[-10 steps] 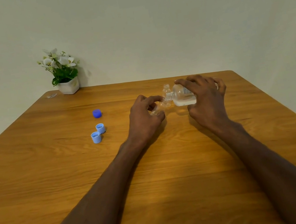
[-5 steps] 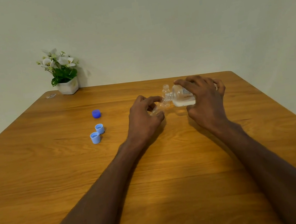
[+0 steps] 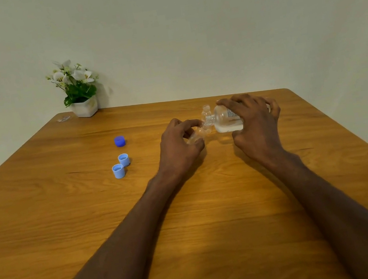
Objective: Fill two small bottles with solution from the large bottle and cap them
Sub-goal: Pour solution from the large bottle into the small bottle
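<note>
Large clear plastic bottle [image 3: 225, 119] with a printed label lies tipped on its side above the far middle of the wooden worktop [image 3: 72, 229], gripped from above by the right hand [image 3: 254, 123], whose fingers curl over its body and thumb sits beneath. Pale liquid pools along its lower side. Its neck points left and meets the mouth of a small clear plastic bottle [image 3: 198, 134], tilted and pinched between thumb and fingers of the left hand [image 3: 180, 147]. A second small clear bottle [image 3: 206, 112] stands upright just behind the two necks. To the left lie a dark blue cap [image 3: 119, 141] and, nearer, two light blue caps [image 3: 121, 165] touching each other, open sides up. A white pot of white flowers [image 3: 80, 90] stands at the far left corner.
</note>
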Motion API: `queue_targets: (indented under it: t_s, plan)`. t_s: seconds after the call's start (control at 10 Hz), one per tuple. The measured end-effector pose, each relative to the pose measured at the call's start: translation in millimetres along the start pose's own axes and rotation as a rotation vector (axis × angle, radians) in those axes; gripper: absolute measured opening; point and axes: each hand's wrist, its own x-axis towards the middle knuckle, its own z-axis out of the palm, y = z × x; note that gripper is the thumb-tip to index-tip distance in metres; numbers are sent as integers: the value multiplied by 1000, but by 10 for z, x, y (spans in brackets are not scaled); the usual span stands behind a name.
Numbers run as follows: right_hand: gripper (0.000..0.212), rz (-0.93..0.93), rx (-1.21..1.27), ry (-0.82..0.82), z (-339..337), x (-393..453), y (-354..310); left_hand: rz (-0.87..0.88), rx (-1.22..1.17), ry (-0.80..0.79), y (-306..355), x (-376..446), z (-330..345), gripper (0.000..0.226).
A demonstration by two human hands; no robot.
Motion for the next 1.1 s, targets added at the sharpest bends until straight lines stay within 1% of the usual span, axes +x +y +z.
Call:
queue_targets:
  t_s: [1.1]
  plan:
    - [92, 8, 20, -4, -33, 0, -22, -1, -10, 6, -1, 9, 18, 47]
